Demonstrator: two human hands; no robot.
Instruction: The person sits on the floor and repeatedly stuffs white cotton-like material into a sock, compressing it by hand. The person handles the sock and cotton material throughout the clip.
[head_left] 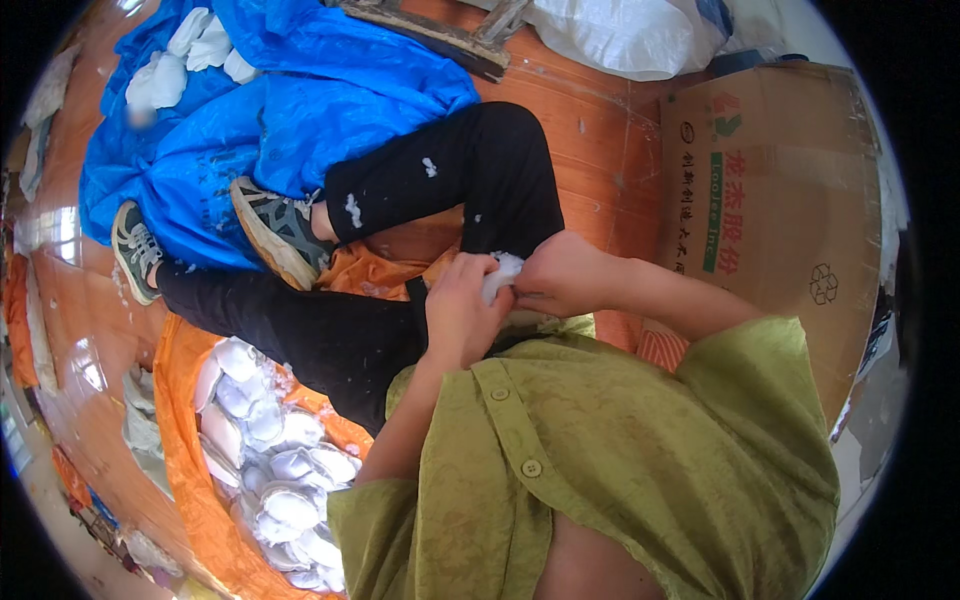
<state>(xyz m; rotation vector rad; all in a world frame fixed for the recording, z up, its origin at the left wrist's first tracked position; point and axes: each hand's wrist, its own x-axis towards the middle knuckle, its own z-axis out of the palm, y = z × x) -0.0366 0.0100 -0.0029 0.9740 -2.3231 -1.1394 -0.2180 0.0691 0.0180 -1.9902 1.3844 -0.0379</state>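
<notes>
A small white padded piece (503, 277) is held between my two hands, above my lap. My left hand (464, 305) closes its fingers round its left side. From the right, my right hand (566, 276) is pinched against the piece, its fingertips partly out of sight. Something thin and dark shows at those fingertips, too small to name. Below my left leg, an orange sack (178, 420) gapes over a heap of flat, oval white fabric pieces (288, 507). More white stuffed pieces (208, 45) lie on the blue plastic sheet (300, 105) at the far left.
A large cardboard box (770, 200) stands at my right. A wooden frame (440, 40) and a white woven sack (625, 40) are at the far side of the orange-brown floor (590, 130). White fluff clings to my black trousers (440, 165).
</notes>
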